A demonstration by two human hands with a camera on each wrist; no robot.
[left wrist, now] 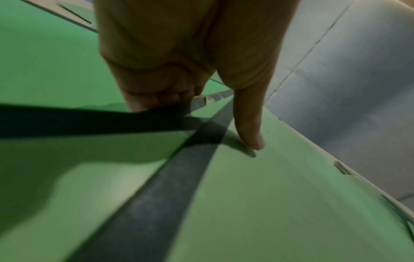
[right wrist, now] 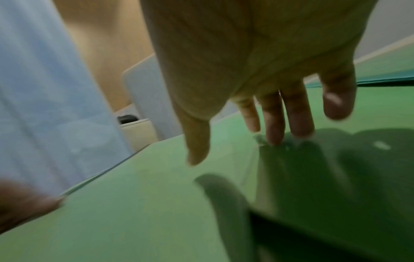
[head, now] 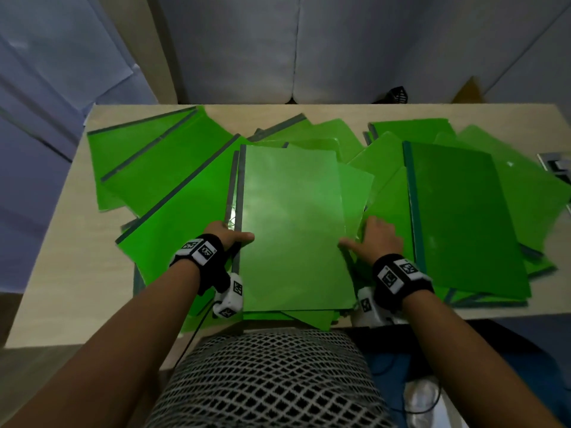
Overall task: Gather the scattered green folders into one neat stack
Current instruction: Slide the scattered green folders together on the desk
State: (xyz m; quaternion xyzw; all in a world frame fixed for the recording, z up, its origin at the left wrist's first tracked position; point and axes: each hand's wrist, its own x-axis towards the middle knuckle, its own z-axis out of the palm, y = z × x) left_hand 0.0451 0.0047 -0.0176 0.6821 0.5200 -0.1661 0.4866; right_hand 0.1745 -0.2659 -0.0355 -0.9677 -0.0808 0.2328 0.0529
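Note:
Many green folders with dark spines lie fanned over the table (head: 61, 273). A light green folder (head: 290, 223) tops the pile in the middle, straight in front of me. My left hand (head: 231, 235) grips its left spine edge: the thumb (left wrist: 249, 131) lies on the cover, and the fingers (left wrist: 156, 95) curl down at the dark spine (left wrist: 156, 195). My right hand (head: 374, 239) lies at the folder's right edge with fingers (right wrist: 275, 122) straight and spread, touching the green sheets (right wrist: 156, 203) there. It holds nothing.
A darker green stack (head: 463, 217) lies to the right, with more folders splayed under it. Loose folders (head: 154, 168) spread to the far left. A black basket (head: 397, 95) stands behind the table, and a silver object (head: 554, 165) sits at its right edge.

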